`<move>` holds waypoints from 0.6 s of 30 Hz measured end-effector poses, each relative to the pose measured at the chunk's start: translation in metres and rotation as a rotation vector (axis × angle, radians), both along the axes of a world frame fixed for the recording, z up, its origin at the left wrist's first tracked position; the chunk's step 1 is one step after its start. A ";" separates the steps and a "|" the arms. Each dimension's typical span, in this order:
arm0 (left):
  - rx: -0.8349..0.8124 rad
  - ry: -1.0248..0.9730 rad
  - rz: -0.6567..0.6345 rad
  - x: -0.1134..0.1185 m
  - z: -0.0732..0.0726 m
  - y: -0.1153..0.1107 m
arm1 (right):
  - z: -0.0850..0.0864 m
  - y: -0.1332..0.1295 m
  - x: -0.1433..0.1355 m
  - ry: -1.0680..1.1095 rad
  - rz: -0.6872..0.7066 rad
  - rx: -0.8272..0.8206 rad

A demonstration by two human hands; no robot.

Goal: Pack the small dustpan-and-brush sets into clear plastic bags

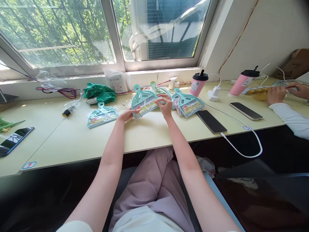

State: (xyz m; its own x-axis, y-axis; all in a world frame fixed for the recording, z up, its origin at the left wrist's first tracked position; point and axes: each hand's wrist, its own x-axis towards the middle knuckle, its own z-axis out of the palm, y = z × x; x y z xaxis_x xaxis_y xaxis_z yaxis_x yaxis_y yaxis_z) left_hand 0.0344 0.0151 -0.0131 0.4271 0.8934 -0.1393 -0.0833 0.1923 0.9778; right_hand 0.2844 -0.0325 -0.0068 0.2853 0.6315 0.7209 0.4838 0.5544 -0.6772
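Left grip [127,114]: thumb over the front, fingers behind, pinching the lower left corner of a turquoise dustpan [144,99] in clear wrap with a printed card. Right grip [165,105]: thumb and forefinger brought close at the right edge of the dustpan; whether they pinch the wrap or merely touch it cannot be told. The dustpan, which serves as landmark, is held at the desk [145,138], handle pointing away from the person. It is probably light and fairly stiff, being thin plastic, while the wrap is likely slick and apt to crinkle; a firm hold on the flat lower corners, or on the looped handle, should suit it better than loose film. Immediately behind its right side lies a light green dustpan [155,87]; to its right, a stack of wrapped dustpans [191,107]; to its left, a single wrapped dustpan [102,116]. Farther left and behind it sits a green bag [102,92]. Beyond the stack, on the landmark's right, are a cabled phone [211,121] and a pink cup [198,85]; far right, another person's hands [277,94].
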 end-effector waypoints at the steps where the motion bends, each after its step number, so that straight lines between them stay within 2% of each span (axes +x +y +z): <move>1: 0.003 0.006 0.004 0.002 0.000 0.000 | -0.002 0.001 0.000 0.011 -0.027 -0.008; 7: 0.030 0.020 0.002 0.010 -0.001 -0.003 | -0.013 0.004 -0.001 -0.051 -0.217 0.005; 10: 0.024 0.022 0.002 0.013 -0.001 -0.005 | -0.018 0.005 -0.001 -0.065 -0.251 0.004; 14: 0.012 0.022 0.010 0.015 0.000 -0.006 | -0.024 0.009 -0.001 -0.001 -0.151 -0.012; 16: 0.023 0.042 -0.006 0.015 0.000 -0.006 | -0.026 0.014 0.001 0.109 -0.051 -0.050; 18: 0.032 0.068 -0.011 0.014 0.001 -0.005 | -0.029 0.019 0.004 0.264 0.102 -0.164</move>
